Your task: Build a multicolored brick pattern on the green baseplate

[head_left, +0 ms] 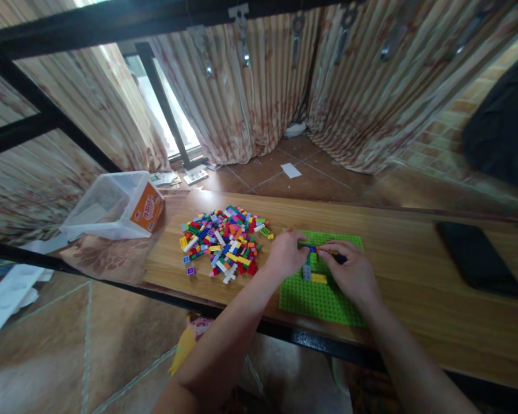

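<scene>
A green studded baseplate (297, 302) lies on the wooden table under both hands. Toy bricks are fixed on it: a grey-blue brick (306, 273), a yellow brick (319, 278) and a blue brick (313, 249). My left hand (288, 253) reaches over the plate's left side, its fingers closed against the left end of the brick row. From the right, my right hand (350, 269) pinches at the row's other end, where bits of orange, yellow and dark blue show. Fingers cover much of those bricks, so their exact shapes are hidden.
Left of the baseplate is a heap of loose coloured bricks (224, 241). A clear plastic box (107, 207) with an orange label lies farther left. A black phone-like slab (479, 259) rests at the right. The table (397, 247) is narrow, with a dark front edge.
</scene>
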`<state>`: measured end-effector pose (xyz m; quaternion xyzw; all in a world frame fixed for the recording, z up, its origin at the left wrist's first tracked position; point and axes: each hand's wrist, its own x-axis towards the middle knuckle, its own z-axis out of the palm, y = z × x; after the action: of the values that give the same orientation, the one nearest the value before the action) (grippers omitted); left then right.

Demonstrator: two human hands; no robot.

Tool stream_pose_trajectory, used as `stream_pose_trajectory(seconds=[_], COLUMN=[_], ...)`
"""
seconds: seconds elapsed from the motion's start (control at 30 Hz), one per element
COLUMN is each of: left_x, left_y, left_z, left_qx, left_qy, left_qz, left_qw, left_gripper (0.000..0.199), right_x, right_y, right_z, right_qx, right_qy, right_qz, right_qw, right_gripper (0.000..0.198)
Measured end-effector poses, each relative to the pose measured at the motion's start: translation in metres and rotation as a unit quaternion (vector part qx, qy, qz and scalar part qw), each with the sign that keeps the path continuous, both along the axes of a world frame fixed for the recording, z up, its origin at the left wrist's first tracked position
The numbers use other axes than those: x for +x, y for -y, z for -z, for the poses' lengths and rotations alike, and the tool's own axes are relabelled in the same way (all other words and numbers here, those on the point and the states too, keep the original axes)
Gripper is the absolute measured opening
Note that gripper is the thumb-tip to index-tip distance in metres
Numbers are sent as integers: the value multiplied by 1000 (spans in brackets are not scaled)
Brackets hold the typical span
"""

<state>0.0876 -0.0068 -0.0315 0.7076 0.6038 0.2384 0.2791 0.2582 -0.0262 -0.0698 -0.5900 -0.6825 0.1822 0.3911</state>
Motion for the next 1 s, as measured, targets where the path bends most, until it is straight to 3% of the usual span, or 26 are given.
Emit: stream_pose_trajectory(seconds=[1.0], left_x=[8], left_y=[2], left_z=[-2], left_qx=[-16], left_qy=[-46], left_qz=[-19], left_qw=[999], left_gripper=[16], right_x=[-6], right_y=[-3], right_z=[1], right_qx=[2], right_qy=[-21], right_qz=[9], right_qw=[1000], right_gripper=[22])
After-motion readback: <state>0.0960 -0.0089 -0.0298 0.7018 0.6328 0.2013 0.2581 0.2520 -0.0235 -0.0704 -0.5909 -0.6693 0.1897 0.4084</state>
